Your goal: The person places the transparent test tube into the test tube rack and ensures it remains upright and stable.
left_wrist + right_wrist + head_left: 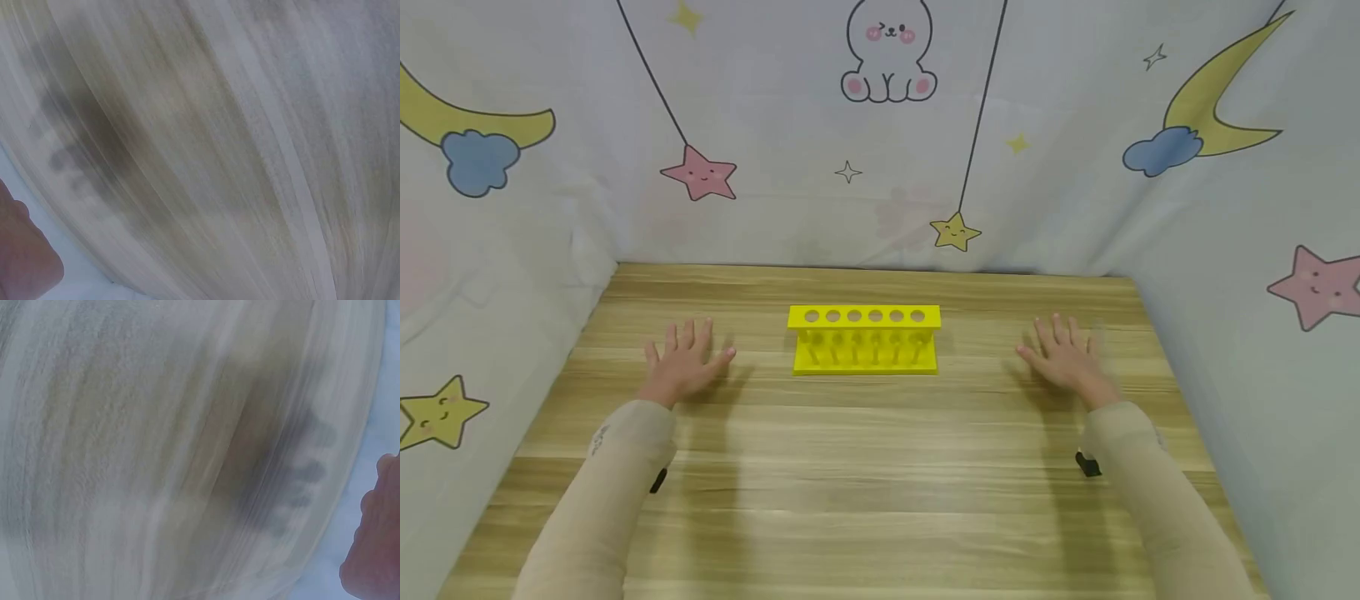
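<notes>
Around you hangs a white cloth (775, 100) printed with moons and stars, enclosing the wood-grain table (865, 483), over which your 2 pale sleeves, left (591, 500) and right (1165, 500), reach forward. Your yellow rack (865, 333), with 6 round holes along its top bar, stands upright toward the table's far edge, between your hands and well apart from both. Your left hand (681, 362) and right hand (1063, 358) hover above the wood at either side, fingers straight and apart, thumbs spread inward toward the rack, shadows falling on the tabletop.
</notes>
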The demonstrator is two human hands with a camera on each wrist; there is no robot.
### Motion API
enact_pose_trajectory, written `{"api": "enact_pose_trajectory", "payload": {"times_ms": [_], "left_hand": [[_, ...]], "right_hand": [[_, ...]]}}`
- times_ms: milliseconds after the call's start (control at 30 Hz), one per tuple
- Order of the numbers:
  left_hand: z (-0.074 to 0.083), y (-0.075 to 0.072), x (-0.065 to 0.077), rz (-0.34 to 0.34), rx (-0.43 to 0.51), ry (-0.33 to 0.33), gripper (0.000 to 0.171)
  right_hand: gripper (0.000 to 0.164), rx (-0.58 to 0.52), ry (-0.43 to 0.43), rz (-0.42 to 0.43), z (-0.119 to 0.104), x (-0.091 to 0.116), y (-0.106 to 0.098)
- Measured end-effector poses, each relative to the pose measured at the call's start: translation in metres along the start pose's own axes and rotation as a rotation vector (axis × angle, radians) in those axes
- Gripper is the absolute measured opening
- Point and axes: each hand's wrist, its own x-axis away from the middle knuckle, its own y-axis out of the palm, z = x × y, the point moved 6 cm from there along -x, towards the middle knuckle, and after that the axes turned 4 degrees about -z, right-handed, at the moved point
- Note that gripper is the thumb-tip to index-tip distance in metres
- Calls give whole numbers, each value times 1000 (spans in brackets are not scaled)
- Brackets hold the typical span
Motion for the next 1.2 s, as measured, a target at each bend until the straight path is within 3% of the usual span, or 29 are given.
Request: {"api": "enact_pose_trajectory", "payload": {"times_ms": [433,867,1200], "left_hand": [[5,-10,-2,8,-18,13,83],[19,-20,-7,84,-28,57,79],[26,-23,-11,169,-33,90,76]], "right_hand": [[78,11,-3,23,0,6,-19],[77,-49,31,35,18,16,-29],[79,-86,19,107,32,20,-32]]}}
